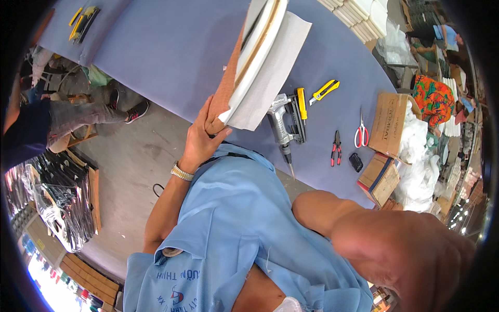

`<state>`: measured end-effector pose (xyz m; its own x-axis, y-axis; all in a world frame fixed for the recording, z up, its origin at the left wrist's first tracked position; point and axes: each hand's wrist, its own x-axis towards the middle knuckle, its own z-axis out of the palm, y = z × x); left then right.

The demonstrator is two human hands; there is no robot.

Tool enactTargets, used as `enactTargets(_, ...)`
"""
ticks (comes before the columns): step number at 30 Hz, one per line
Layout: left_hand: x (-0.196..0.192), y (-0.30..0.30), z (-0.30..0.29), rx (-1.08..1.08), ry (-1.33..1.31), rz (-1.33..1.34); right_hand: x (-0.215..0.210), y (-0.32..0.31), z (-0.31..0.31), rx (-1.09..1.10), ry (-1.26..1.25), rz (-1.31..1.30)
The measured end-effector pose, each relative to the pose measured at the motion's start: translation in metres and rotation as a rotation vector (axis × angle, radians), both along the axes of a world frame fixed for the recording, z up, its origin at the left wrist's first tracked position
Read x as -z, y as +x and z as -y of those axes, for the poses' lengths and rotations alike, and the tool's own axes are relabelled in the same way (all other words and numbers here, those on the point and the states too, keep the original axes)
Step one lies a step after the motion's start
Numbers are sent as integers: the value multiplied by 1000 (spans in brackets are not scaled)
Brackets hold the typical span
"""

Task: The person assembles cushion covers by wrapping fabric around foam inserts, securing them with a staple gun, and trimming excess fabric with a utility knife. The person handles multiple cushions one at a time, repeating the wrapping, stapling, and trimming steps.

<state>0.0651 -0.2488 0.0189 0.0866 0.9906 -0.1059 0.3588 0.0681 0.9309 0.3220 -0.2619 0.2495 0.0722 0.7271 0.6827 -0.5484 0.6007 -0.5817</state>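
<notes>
My left hand (205, 130) is wrapped round the near end of a long curved padded panel (254, 65). The panel stands tilted over the blue-grey table, showing a white padding edge, a brown strip and a reddish-brown side. A pale fabric flap (278, 73) hangs along its right side. Raised close to the camera at the lower right, my right hand (410, 252) has its fingers curled in. What they may hold is hidden. Right of the panel lies a metal staple gun (282, 120), with a yellow-handled tool (301, 104) beside it.
On the table (332, 57) are a yellow utility knife (325, 92), red-handled pliers (336, 149), scissors (360, 134) and a small black object (356, 162). Cardboard boxes (387, 122) stand at its right edge, white slabs (358, 18) beyond. Another person (78, 117) is at the left.
</notes>
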Motion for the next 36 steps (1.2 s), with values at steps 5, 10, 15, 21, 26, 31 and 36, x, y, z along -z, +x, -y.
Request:
enactTargets(5, 6, 12, -3, -40, 14, -82, 7, -25, -23, 105, -48, 142)
enactTargets(10, -18, 5, -10, -62, 187, -134, 117, -34, -45, 162, -553, 1042)
enactTargets(15, -37, -59, 5, 98, 123, -74, 131, -65, -47, 233, -377, 1249)
enactTargets(21, -86, -130, 14, 226, 119, -140, 110, -107, -90, 196, 28, 1441)
enactTargets(26, -148, -172, -36, 350, 146, -321, 112, -115, -126, -84, 42, 1539)
enactTargets(31, -148, -173, -69, 296, 189, -504, 148, -75, -159, -61, -119, 1423)
enactTargets(36, -97, -200, -39, 121, 103, -473, 184, 8, -145, 186, -610, 1441)
